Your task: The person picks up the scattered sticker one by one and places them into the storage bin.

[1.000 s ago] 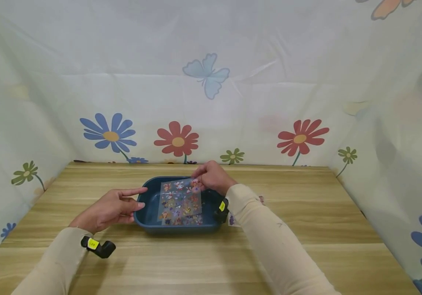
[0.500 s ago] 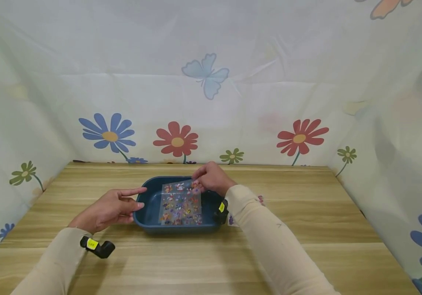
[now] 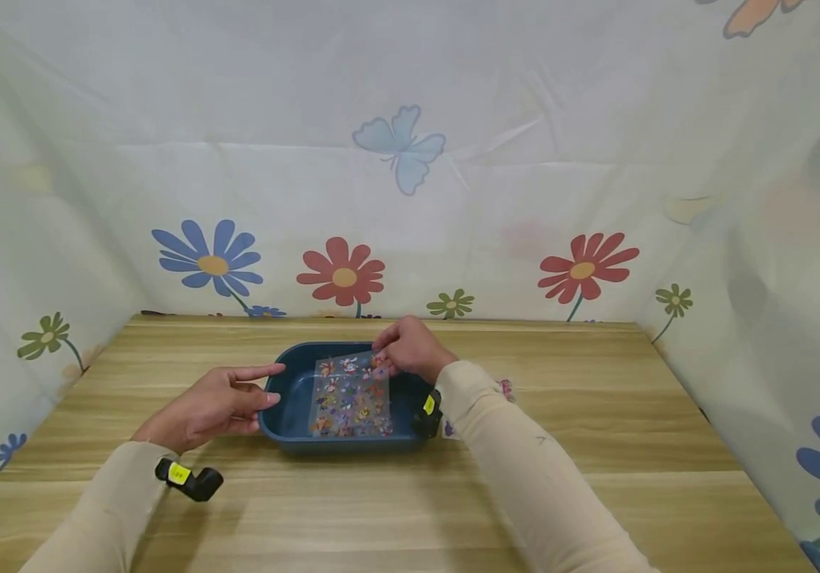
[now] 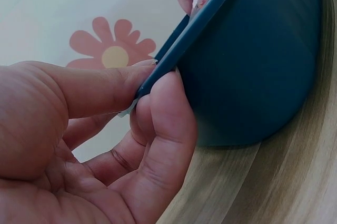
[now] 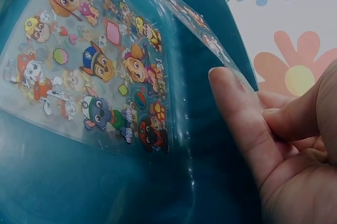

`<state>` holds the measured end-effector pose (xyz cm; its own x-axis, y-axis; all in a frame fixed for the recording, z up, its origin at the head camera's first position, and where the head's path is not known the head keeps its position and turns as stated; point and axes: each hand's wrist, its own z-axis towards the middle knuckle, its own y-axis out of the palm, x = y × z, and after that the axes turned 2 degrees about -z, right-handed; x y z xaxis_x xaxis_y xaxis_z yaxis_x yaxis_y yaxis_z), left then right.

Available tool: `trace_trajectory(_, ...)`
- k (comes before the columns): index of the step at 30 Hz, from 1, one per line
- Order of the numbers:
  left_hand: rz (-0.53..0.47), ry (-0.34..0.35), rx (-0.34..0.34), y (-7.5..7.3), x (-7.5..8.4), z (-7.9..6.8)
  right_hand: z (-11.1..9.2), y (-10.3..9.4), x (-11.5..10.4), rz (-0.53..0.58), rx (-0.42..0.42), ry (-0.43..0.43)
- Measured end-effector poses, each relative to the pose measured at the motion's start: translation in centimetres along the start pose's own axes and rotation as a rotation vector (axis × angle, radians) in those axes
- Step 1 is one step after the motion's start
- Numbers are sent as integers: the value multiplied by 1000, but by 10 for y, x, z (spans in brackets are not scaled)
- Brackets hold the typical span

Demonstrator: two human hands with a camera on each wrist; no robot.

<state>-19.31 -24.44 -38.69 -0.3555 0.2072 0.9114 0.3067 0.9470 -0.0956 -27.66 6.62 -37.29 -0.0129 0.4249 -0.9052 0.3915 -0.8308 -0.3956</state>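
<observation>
A dark blue rectangular basin [image 3: 353, 447] with rounded corners stands on the table. My left hand [image 3: 220, 410] pinches its left rim; the left wrist view shows the thumb on one side and bent fingers on the other. Over the basin's right part, my right hand [image 3: 413, 350] pinches the top right corner of a clear sticker sheet [image 3: 349, 398] printed with small colourful cartoon dogs. The sheet slants down into the basin. In the right wrist view, sticker-covered film [image 5: 97, 71] lies below the held edge; I cannot tell whether it is one sheet or more.
Another sticker sheet [image 3: 451, 430] lies on the wooden table [image 3: 353, 517] to the right of the basin, mostly hidden by the right sleeve [image 3: 532, 454]. A white cloth [image 3: 274, 183] with flowers and a butterfly hangs behind and at both sides.
The held sheet has sunk slightly into the basin, its top edge a little lower, with my right hand moving down slightly. My left hand stays on the rim.
</observation>
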Motion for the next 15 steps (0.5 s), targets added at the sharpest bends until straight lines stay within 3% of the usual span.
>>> trace_trajectory(15,5,-3,7,3,3,-1,0,-1,-1,-33,0,1)
